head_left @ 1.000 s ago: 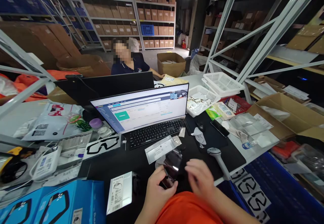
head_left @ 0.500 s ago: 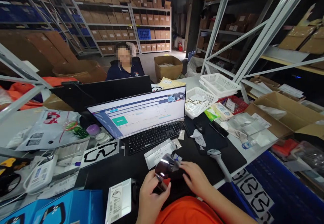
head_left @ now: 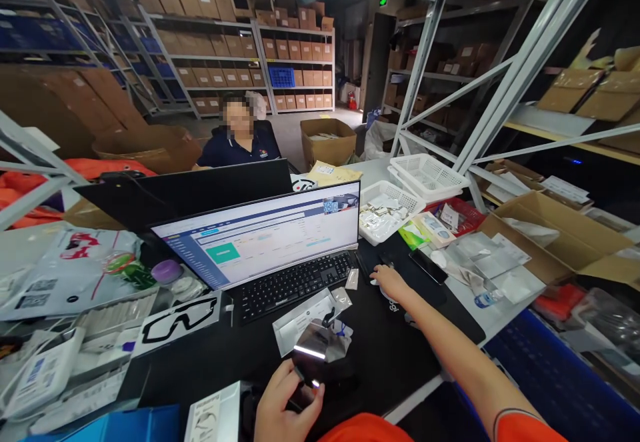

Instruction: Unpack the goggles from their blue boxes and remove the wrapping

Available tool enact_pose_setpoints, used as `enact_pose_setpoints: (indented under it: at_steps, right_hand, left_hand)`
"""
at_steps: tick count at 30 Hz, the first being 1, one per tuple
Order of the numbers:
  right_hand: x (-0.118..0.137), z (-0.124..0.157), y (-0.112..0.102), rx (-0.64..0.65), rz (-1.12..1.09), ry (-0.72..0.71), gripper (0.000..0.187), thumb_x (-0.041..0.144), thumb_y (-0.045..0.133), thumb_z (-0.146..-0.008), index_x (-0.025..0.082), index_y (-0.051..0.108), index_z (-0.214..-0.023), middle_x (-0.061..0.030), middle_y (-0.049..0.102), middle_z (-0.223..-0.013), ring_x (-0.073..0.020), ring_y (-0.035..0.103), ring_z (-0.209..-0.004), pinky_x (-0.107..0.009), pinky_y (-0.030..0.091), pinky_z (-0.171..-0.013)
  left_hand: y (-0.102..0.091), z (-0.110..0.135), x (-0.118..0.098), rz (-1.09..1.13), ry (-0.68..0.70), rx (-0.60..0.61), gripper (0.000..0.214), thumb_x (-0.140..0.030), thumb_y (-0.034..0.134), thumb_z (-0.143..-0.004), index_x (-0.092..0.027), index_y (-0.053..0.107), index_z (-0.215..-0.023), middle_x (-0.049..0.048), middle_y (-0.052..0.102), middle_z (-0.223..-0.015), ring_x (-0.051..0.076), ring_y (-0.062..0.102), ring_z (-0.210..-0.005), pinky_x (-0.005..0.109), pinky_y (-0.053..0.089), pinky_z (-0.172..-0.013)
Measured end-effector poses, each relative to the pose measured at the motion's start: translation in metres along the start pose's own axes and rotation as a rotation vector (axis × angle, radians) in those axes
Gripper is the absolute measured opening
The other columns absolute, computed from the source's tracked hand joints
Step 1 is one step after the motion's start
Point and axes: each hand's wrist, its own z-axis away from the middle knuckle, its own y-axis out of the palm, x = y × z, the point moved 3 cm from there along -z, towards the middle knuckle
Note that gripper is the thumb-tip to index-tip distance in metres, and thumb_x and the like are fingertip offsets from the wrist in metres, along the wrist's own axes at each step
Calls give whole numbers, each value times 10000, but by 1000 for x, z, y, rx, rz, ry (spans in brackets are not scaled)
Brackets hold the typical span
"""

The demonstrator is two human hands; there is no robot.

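Observation:
My left hand [head_left: 287,399] is closed around the near end of a pair of dark sunglasses [head_left: 320,343] with a large glossy lens. They are over the black desk mat, just in front of a white printed packet [head_left: 295,322]. A small tag with a blue mark touches their right side. On the mouse pad, my right hand [head_left: 390,281] has its bent fingers on a light grey cloth [head_left: 384,293], mostly hidden under the hand. A dark mouse lies just beyond the fingers. My right forearm mostly covers the handheld scanner.
A monitor [head_left: 265,229] and keyboard [head_left: 295,287] stand ahead. White baskets [head_left: 430,175], a phone [head_left: 428,266] and an open carton [head_left: 565,235] are on the right. Printed boxes [head_left: 213,412] and a goggle-picture card [head_left: 175,322] lie left. A person [head_left: 237,149] sits behind the monitors.
My right hand has left the sunglasses and moved forward and right to the cloth on the mouse pad. My left hand still holds the sunglasses. The view has shifted slightly.

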Motion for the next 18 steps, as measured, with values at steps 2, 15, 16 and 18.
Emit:
enact_pose_setpoints:
  at_steps: [2, 15, 16, 18]
  right_hand:
    - [-3, -12, 9, 62, 49, -27, 292, 331, 629, -966, 170, 617, -1209, -94, 622, -1249, -237, 633, -1076, -448, 550, -915]
    - [2, 48, -66, -205, 7, 52, 365, 378, 448, -993, 196, 561, -697, -106, 621, -755, -227, 582, -732, -335, 441, -688]
    - [9, 64, -70, -256, -31, 76, 384, 418, 452, -986, 207, 533, -675, -86, 608, -723, -221, 572, -702, -326, 434, -662]
    - [28, 96, -72, -393, -245, 156, 414, 507, 502, -949, 220, 502, -650, -53, 588, -672, -214, 557, -663, -308, 421, -611]
  left_hand:
    - [0, -1, -3, -33, -2, 19, 248, -445, 736, -769, -234, 781, -892, 62, 694, -986, 169, 630, -662, 273, 563, -630]
    - [-13, -4, -37, -333, 202, 8, 164, -256, 644, -844, -223, 733, -977, 107, 674, -1133, 246, 668, -1013, 329, 579, -845]
    - [-10, -5, -39, -347, 221, 20, 156, -247, 640, -846, -221, 725, -974, 108, 669, -1148, 241, 668, -1018, 324, 579, -848]
    - [-6, -6, -45, -376, 260, 36, 134, -236, 637, -846, -217, 714, -953, 111, 663, -1168, 236, 672, -1018, 314, 581, -844]
